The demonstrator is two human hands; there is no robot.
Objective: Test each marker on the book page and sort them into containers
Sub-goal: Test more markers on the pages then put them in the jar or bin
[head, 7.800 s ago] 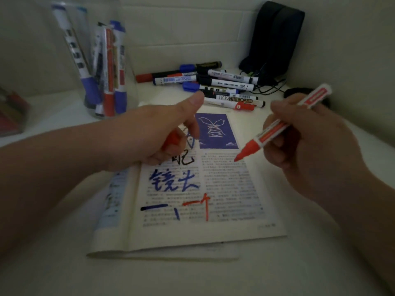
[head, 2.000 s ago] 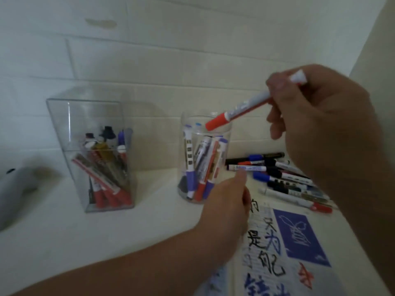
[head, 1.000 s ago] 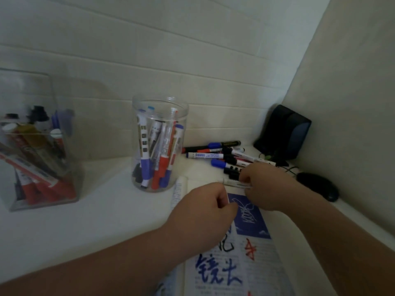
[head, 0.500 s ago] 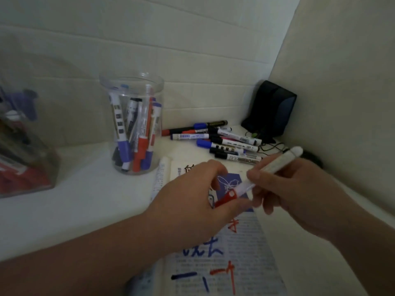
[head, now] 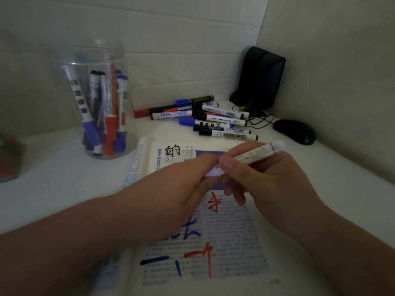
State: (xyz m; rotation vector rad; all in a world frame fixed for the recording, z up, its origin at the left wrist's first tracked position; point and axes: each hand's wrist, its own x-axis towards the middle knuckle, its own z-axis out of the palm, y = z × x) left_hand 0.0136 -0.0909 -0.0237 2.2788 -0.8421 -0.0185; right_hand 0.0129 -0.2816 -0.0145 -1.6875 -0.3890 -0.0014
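Observation:
Both hands meet above the open book point(head: 233, 227), whose page carries black, blue and red test strokes. My right hand point(head: 269, 186) grips the white barrel of a marker point(head: 256, 155), its rear end pointing up and right. My left hand point(head: 183, 189) is closed over the marker's front end, hiding its cap. A round clear jar point(head: 100, 103) at the back left holds several markers upright. A heap of loose markers point(head: 205, 118) lies behind the book.
A black speaker point(head: 260, 80) stands in the back right corner with cables trailing from it. A black mouse point(head: 295, 131) lies to its right near the wall. The edge of a second clear container point(head: 8, 159) with red markers shows at far left.
A red marker went into the round jar. My right hand took another marker from the heap and brought it over the page; my left hand has now closed over its red cap.

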